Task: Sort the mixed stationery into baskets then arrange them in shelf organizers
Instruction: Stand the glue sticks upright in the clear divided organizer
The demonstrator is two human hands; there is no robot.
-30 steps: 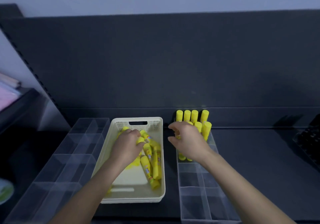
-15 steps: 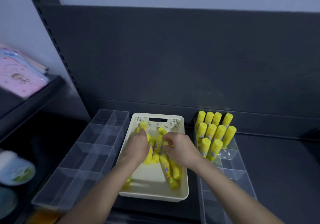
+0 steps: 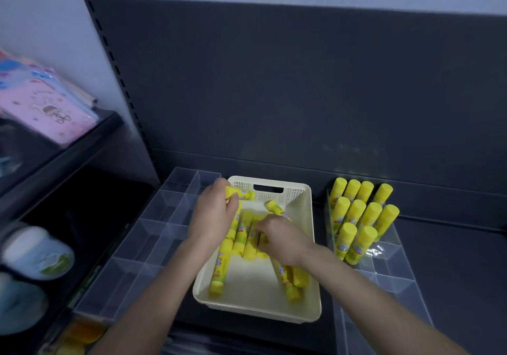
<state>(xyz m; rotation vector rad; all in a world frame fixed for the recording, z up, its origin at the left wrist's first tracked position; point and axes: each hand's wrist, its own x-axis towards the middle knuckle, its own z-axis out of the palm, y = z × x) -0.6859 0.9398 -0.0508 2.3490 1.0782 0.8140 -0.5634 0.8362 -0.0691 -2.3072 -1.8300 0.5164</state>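
Observation:
A cream basket (image 3: 307, 247) on the dark shelf holds several yellow glue sticks (image 3: 220, 269) lying loose. My left hand (image 3: 214, 217) is over the basket's far left corner and pinches one glue stick (image 3: 242, 193) lifted above the rim. My right hand (image 3: 282, 238) reaches down into the pile, fingers curled around glue sticks there. To the right, a clear organizer (image 3: 392, 256) has several glue sticks (image 3: 362, 217) standing upright in its far compartment.
A second clear divided organizer (image 3: 153, 234) lies left of the basket, its compartments bare. A side shelf at the left carries pink packets (image 3: 46, 110) and round tubs (image 3: 38, 253). The dark back panel (image 3: 301, 94) rises close behind.
My right hand left the upright sticks in the right organizer and went into the basket. My left hand has lifted one glue stick out of the pile. The camera has moved closer and leftward.

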